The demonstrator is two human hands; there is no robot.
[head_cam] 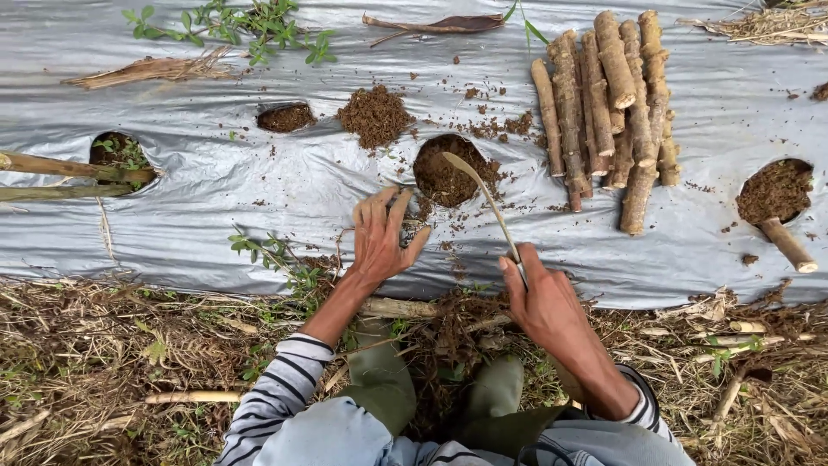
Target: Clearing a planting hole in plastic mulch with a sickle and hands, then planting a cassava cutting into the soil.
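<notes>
- Knees in olive-green trousers (379, 380) are sitting closest to the lens, with a striped sleeve (276, 397) running up from them toward the planting hole.
- Silver plastic mulch sheet (259, 181) is stretching across the whole bed, and the planting hole (450, 173) is lying cut through its middle, filled with dark soil.
- Dry grass and straw (103, 362) are covering the ground on the near side of the planting hole, below the sheet's edge.
- Cut woody stem pieces (608, 112) are lying in a bundle on the sheet, just to the right of the planting hole.
- Left hand (381, 237) is resting palm down on the sheet just below and left of the planting hole, fingers spread apart and holding nothing.
- Right hand (545, 302) is lying below and right of the planting hole, fingers clamped together around the handle of a curved blade (483, 194).
- That blade is reaching up and left from the grip, its tip sitting over the soil in the planting hole.
- Loose soil heap (375, 114) is sitting on the sheet just left of and beyond the planting hole.
- Single planted stem cutting (787, 244) is sticking at a slant out of another hole, well to the right of the planting hole.
</notes>
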